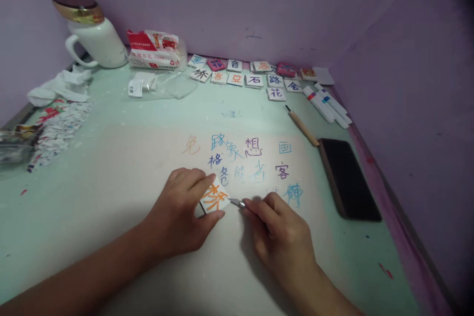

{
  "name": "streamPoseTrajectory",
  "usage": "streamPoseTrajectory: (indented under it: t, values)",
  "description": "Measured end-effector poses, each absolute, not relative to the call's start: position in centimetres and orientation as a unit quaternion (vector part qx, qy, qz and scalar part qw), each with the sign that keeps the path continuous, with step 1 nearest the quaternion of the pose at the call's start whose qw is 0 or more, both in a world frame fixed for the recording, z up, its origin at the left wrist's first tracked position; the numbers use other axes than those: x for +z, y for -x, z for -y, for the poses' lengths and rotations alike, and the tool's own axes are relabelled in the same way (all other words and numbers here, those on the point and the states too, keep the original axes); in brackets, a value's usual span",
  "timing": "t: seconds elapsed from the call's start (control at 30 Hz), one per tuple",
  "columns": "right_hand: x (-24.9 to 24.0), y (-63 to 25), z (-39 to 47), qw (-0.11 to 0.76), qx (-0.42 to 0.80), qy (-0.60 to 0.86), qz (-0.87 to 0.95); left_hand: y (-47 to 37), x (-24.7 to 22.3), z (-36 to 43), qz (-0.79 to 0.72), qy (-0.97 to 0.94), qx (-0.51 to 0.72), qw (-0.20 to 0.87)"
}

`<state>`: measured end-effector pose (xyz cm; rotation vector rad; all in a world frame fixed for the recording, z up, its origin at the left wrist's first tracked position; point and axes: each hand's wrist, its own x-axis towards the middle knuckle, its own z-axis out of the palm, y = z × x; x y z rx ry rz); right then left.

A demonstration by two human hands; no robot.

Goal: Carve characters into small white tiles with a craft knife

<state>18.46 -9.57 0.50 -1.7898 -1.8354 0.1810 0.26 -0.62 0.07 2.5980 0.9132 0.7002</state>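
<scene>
Orange strokes mark the white tile (215, 197), a single character that looks like 桥, partly under the fingers. The tile lies on the pale green table (129, 227), low in the middle of the view, turned so that one corner points toward the knife (237, 202).

The left hand (181, 210) comes in from the lower left, palm down, and grips the tile between its fingers on the far edge and its thumb on the near one. The right hand (279, 229) reaches in from the lower right, closed on the knife in a pencil-like pinch, fingers curled, the blade pointing left with its tip at the tile's right corner.

Beyond the hands, the table carries handwriting: 路, 象, 格 and 能 in blues, 想 and 客 in purple, 画 and 省 in light blue; an orange one at the left is faint, and a blue one near the right hand is hard to read.

Along the wall (237, 5) sit finished tiles (254, 80), among them 花, 音, 桥, 客, 豆, 石, 路 and 会. Left of them, a red and white packet (157, 52) shows 石化 and a red car; its smaller print is unclear. A white mug (98, 42) stands beside it. To the right are white markers (324, 105), a wooden-handled tool (303, 127) and a dark phone (350, 177).
</scene>
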Motion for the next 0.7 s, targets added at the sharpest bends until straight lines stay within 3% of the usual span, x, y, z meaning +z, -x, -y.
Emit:
streamPoseTrajectory:
  t: [0.53,0.7]
  values:
    - [0.65,-18.38,9.54,0.279,0.079,0.67,0.684,-0.36,0.06,0.55,-0.327,-0.904,0.23,0.154]
    - [0.81,-18.64,9.26,0.329,0.18,0.663,0.647,-0.24,0.09,0.63,-0.324,-0.906,0.227,0.149]
